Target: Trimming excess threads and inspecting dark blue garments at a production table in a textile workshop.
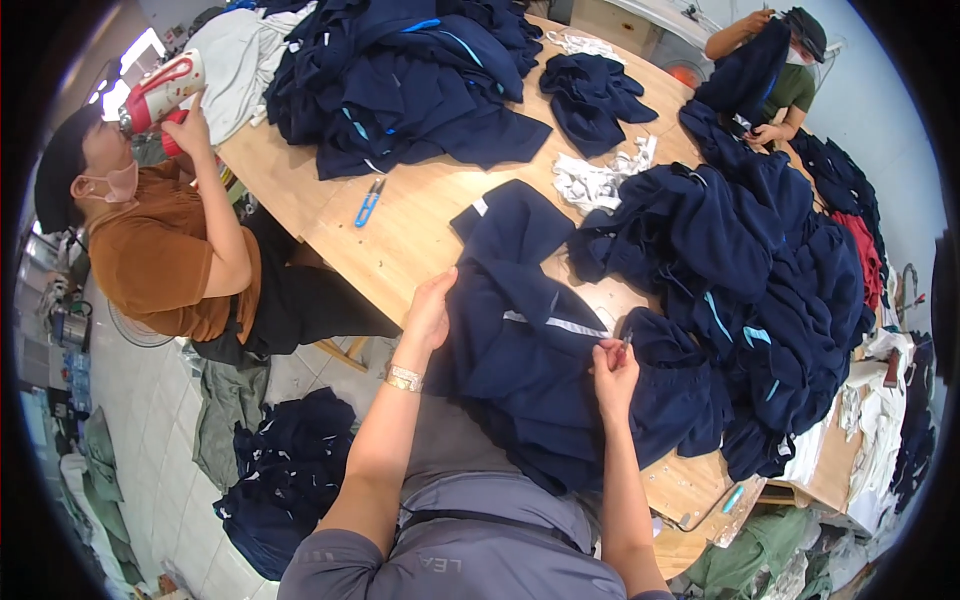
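A navy garment [520,370] lies across the near table edge and over my lap, with a white strip [560,325] running along it. My left hand [432,310] is closed on the garment's left edge, the thumb on top. Over on the other side, my right hand [615,370] is pinched at the strip's right end. A small dark-tipped tool [628,338] shows between its fingers; most of it is hidden by them. More navy cloth [675,375] lies beside my right hand.
Blue thread snips [369,203] lie on the wooden table [390,240]. Navy garment piles [400,90] and white scraps [590,183] surround the work. A person at left drinks from a bottle [165,92]; another person at far right handles navy cloth [745,75]. Dark garments [290,470] lie on the floor.
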`<state>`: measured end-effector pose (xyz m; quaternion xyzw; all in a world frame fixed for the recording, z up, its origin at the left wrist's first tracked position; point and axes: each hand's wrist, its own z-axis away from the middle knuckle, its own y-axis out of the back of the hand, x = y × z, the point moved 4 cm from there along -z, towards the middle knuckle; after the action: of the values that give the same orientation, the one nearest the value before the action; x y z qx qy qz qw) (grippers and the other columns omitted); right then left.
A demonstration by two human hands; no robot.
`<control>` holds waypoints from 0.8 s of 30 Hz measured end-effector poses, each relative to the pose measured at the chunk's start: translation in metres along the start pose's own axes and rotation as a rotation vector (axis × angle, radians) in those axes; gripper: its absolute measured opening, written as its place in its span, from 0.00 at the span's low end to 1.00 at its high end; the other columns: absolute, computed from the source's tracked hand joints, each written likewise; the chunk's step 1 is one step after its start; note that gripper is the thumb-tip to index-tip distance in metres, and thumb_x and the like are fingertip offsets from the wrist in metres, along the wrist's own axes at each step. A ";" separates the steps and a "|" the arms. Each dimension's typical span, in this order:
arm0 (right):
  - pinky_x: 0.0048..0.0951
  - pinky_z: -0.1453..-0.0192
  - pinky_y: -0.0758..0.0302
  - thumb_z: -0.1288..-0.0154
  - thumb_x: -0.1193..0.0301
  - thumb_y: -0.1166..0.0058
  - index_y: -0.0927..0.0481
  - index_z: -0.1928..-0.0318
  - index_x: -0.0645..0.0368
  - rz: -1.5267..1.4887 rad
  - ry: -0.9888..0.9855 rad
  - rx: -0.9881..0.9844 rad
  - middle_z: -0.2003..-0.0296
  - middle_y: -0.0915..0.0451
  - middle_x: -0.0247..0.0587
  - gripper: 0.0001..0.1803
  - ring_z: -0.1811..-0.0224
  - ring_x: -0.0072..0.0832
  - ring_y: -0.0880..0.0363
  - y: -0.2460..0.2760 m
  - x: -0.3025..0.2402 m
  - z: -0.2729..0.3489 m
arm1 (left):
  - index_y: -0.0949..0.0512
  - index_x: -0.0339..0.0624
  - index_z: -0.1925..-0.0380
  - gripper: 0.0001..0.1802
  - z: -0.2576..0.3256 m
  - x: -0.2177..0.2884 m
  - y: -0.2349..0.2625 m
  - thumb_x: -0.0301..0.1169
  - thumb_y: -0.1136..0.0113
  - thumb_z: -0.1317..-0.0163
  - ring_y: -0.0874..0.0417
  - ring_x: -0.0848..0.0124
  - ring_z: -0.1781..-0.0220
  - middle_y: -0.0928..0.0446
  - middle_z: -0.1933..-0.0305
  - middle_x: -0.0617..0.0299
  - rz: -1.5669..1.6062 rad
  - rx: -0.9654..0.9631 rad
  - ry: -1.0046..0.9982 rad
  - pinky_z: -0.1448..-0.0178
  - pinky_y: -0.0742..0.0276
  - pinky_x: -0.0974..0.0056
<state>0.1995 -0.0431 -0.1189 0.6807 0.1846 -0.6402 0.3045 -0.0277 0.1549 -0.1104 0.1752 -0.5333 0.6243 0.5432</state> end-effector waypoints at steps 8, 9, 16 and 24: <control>0.20 0.75 0.43 0.46 0.77 0.42 0.28 0.76 0.64 0.083 0.025 -0.022 0.83 0.41 0.27 0.08 0.80 0.16 0.45 -0.004 0.001 -0.004 | 0.26 0.39 0.58 0.15 0.056 0.034 -0.026 0.30 0.40 0.45 0.21 0.66 0.65 0.22 0.66 0.55 -1.100 0.398 -0.797 0.63 0.26 0.68; 0.20 0.75 0.43 0.46 0.77 0.42 0.28 0.76 0.64 0.085 0.026 -0.025 0.83 0.41 0.27 0.08 0.80 0.16 0.45 -0.005 0.001 -0.004 | 0.23 0.38 0.64 0.12 0.060 0.031 -0.031 0.31 0.37 0.48 0.22 0.66 0.69 0.23 0.72 0.57 -1.122 0.286 -0.773 0.67 0.27 0.66; 0.19 0.76 0.43 0.46 0.76 0.42 0.28 0.75 0.65 0.133 0.090 -0.037 0.83 0.41 0.27 0.08 0.81 0.15 0.45 -0.009 -0.011 -0.002 | 0.23 0.38 0.71 0.16 0.057 -0.020 -0.059 0.36 0.32 0.55 0.22 0.59 0.62 0.24 0.70 0.54 -1.554 -0.067 -0.510 0.60 0.24 0.59; 0.17 0.69 0.33 0.43 0.76 0.43 0.29 0.76 0.61 -0.146 -0.087 -0.081 0.77 0.28 0.29 0.09 0.76 0.15 0.32 -0.001 -0.031 0.012 | 0.30 0.43 0.71 0.07 0.081 -0.018 -0.077 0.20 0.44 0.44 0.29 0.83 0.64 0.32 0.70 0.72 0.046 -0.373 0.108 0.59 0.33 0.77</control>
<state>0.1861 -0.0464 -0.0880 0.6241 0.2460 -0.6816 0.2922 0.0158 0.0642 -0.0584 0.0255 -0.6138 0.5352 0.5797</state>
